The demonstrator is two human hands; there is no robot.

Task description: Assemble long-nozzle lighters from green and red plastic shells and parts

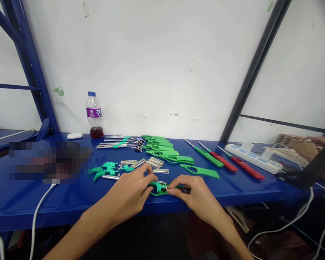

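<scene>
Near the table's front edge, a green lighter shell (157, 194) lies with a teal trigger, a thin white wire and a dark part in it. My left hand (135, 187) has thumb and index finger closed on its left part, by the teal trigger. The fingertips of my right hand (191, 189) pinch the white wire or a small part beside the dark piece. A metal tube (111, 177) sticks out left of my left hand. Just behind are clear fuel tanks (155, 162) and loose teal triggers (105, 169).
Green shells (162, 151) and metal rods with wires (119, 144) lie farther back. Assembled lighters (243, 167) and a power strip (253, 159) are to the right. A bottle (94, 115) stands at the back left. Another person's hand (300, 146) shows at far right.
</scene>
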